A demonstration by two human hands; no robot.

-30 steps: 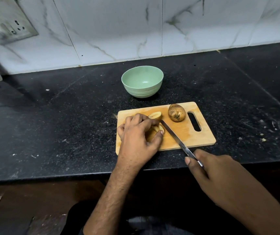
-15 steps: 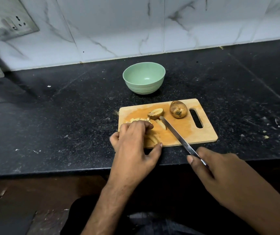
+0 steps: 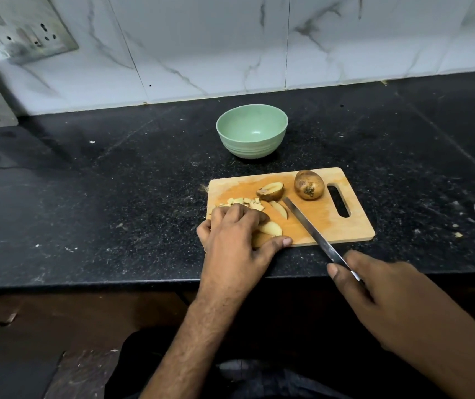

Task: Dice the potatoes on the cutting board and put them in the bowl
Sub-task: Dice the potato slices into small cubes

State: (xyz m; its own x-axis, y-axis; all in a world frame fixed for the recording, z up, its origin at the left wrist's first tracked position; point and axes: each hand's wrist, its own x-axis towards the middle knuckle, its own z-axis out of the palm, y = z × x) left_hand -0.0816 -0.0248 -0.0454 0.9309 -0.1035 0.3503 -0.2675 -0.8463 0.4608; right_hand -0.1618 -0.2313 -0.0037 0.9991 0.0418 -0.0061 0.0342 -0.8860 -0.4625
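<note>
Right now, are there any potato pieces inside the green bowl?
No, the green bowl shows only its bare inside, and the diced pieces lie on the cutting board.

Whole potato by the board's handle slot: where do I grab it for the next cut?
Probably from above, fingers across the whole potato's rounded top and flanks. It lies free on the cutting board, the left hand coming over the half potato and the knife.
</note>
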